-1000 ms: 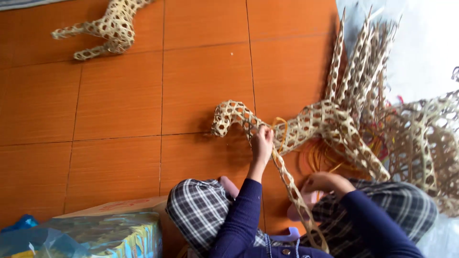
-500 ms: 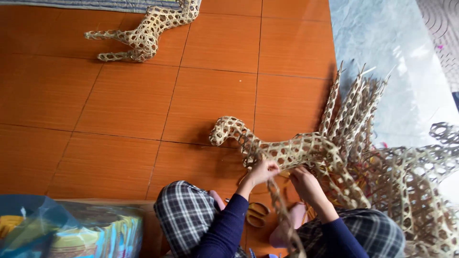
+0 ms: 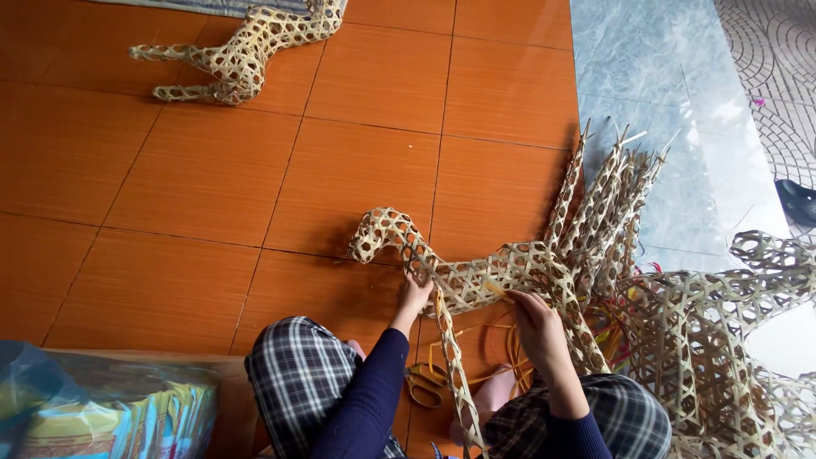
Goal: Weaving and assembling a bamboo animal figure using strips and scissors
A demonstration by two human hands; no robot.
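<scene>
Two hands work one woven bamboo figure lying on the orange floor tiles in front of our knees; our left hand pinches the figure at its neck, fingers closed on the lattice; our right hand closes on its body; yellow scissors lie between our legs; a second figure lies well apart, at the top; more woven pieces lie to the right.

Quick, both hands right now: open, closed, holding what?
Left hand: closed on the woven frame, near its neck.
Right hand: fingers curled on the same frame's body; whether it grips a loose strip cannot be told.
</scene>
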